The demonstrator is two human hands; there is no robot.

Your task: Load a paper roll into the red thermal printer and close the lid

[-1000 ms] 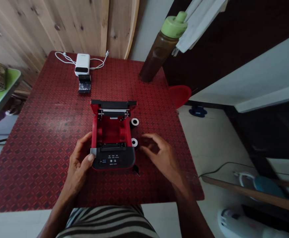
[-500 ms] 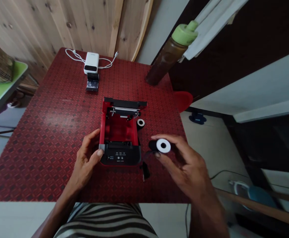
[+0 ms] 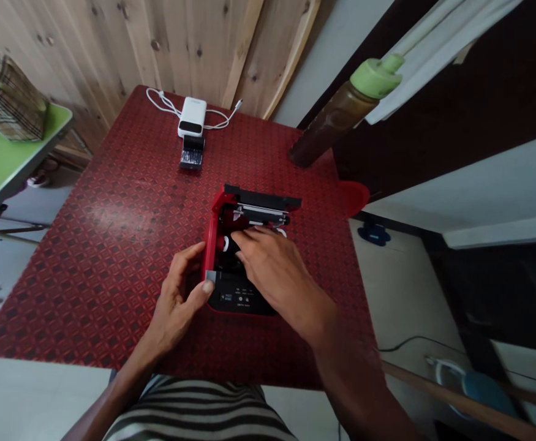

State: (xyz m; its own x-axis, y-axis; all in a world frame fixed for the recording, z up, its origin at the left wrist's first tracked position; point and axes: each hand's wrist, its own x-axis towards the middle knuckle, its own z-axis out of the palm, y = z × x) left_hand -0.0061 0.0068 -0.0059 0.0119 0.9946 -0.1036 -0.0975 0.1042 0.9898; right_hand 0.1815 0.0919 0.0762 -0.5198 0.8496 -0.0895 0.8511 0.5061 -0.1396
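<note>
"Knotty wooden boards [image 3: 111, 49] rose behind a red patterned table [image 3: 97, 257]. What stood on it?"

"Towards the far edge, a white power bank [image 3: 193, 115]; just nearer, a small black ribbon roll [image 3: 192, 153], its white-streaked tail spread out. At far right, a green-capped bottle [image 3: 334, 122]."

"And the printer?"

"That red-and-black printer [image 3: 237, 300] sat on the near half, right of the middle, its lid [image 3: 268, 199] raised at the far side."

"How was the left hand [image 3: 178, 300] placed?"

"Loosely open, thumb on the grey near-left corner, fingers against the left wall."

"The right hand [image 3: 277, 269]?"

"It reached into the open bay, thumb and fingers drawn together on a white-ended black roll [image 3: 231, 247]. How firmly, I couldn't tell; the hand hid most of the roll."
</note>
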